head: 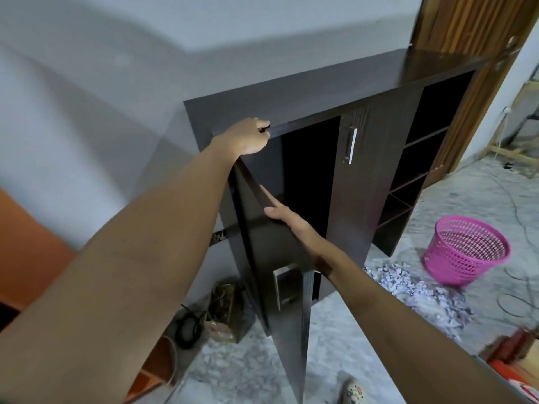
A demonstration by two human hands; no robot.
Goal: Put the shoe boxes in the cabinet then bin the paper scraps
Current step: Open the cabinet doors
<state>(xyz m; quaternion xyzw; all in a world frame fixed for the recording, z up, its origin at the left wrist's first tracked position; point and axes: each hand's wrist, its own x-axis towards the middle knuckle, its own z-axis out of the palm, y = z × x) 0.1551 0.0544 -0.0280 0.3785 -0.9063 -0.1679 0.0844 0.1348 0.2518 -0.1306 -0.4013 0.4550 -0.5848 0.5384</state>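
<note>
A dark brown cabinet (320,88) stands against the grey wall. Its left door (285,351) is swung open toward me, and the compartment behind it looks dark, its contents hidden. My left hand (250,135) grips the top corner of the open door, fingers curled over the edge. My right hand (284,218) lies flat on the door's edge with straight fingers. Shredded paper scraps (423,293) lie in a heap on the floor to the right. Behind them a pink mesh bin (466,252) stands tilted. A blurred red and orange box (510,354) shows at the lower right.
The cabinet's right door (364,170) is closed, with open shelves (423,147) beside it. A coiled black cable (189,325) and a patterned box (224,310) sit on the floor left of the cabinet. Orange furniture (29,243) is at far left. My foot (353,392) is below.
</note>
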